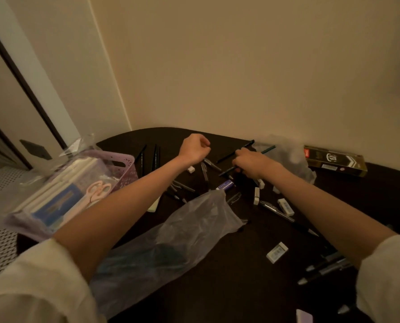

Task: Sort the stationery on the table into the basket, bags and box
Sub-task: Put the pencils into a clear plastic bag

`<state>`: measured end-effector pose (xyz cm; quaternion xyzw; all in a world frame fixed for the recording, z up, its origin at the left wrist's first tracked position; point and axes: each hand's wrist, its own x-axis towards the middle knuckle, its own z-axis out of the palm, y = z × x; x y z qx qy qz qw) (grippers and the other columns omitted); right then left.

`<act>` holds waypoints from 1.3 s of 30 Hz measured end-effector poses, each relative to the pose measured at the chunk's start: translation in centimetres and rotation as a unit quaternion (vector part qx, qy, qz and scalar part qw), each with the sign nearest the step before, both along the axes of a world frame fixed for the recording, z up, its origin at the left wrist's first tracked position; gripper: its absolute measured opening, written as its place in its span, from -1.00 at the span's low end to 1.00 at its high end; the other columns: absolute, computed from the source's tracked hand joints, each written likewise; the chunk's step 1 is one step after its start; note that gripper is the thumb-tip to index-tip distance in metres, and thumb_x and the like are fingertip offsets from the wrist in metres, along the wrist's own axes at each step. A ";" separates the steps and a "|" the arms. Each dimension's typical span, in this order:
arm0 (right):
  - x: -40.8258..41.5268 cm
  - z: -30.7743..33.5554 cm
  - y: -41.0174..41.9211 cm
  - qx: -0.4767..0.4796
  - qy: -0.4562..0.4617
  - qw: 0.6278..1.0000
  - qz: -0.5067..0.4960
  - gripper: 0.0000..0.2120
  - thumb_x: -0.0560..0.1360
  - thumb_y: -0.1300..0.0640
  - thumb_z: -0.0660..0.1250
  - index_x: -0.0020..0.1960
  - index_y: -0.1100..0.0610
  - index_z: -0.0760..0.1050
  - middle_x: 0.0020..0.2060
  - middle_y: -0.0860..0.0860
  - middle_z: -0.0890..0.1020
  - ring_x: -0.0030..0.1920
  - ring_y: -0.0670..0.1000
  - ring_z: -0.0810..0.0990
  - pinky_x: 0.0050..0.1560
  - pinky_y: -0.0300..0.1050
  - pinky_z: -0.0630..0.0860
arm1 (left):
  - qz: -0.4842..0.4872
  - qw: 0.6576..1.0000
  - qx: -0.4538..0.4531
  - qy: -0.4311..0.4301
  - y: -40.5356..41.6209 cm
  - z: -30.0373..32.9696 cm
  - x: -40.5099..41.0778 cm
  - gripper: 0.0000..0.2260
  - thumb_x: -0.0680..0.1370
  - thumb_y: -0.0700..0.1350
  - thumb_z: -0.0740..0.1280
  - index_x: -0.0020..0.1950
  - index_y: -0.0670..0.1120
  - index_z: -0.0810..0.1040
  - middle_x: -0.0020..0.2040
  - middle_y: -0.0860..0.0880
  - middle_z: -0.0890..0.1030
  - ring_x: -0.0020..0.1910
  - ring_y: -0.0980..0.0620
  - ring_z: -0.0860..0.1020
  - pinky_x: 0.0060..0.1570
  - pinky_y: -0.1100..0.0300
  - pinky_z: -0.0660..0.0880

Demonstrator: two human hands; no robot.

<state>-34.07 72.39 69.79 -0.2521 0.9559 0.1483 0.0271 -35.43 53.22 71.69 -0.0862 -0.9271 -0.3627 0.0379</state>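
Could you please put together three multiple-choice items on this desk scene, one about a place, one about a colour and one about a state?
1. Where do the pink scissors lie?
A. in the lilac basket
B. in the dark box
C. on the floor

2. What colour is the table?
A. white
B. dark brown
C. green

3. What is the right hand doing?
A. hanging open over the basket
B. gripping dark pens
C. pressing flat on a bag

Answers: 1 A, the scissors rest on the packets inside the basket. 2 B, the bare top reads dark brown. 3 B, its fingers curl round several pens near the table's far edge.
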 end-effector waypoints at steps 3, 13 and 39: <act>0.2 -0.2 0.2 0.041 0.009 0.998 0.040 -0.61 0.54 0.22 0.27 0.36 0.10 0.36 0.26 0.11 0.40 0.21 0.11 0.39 -0.01 -0.09 0.42 | -0.042 0.998 -0.051 -0.016 1.6 -0.6 -2.0 -0.76 0.54 -0.16 0.38 0.20 -0.16 0.57 0.11 -0.11 0.63 0.11 -0.02 0.58 0.09 0.18 0.49; 2.3 0.4 4.2 -0.115 0.078 0.989 0.044 -0.76 0.54 0.27 0.23 0.16 0.04 0.38 0.00 -0.03 0.50 -0.14 -0.13 0.32 -0.26 -0.24 0.24 | -0.073 0.991 -0.098 -0.061 3.7 -3.9 -4.1 -0.67 0.52 -0.10 0.41 0.23 -0.19 0.52 0.12 -0.13 0.61 0.11 -0.06 0.58 0.16 0.03 0.52; 11.8 4.1 -0.3 -0.888 -0.190 0.257 -0.332 -0.66 0.66 0.00 0.07 0.14 0.26 0.41 -0.54 -0.07 0.19 -0.66 -0.17 0.13 -0.71 -0.31 0.07 | -0.109 0.992 0.065 -0.029 1.4 4.0 12.6 -0.83 0.60 -0.19 0.28 0.11 -0.16 0.62 -0.12 0.00 0.60 -0.25 0.18 0.50 -0.25 0.33 0.44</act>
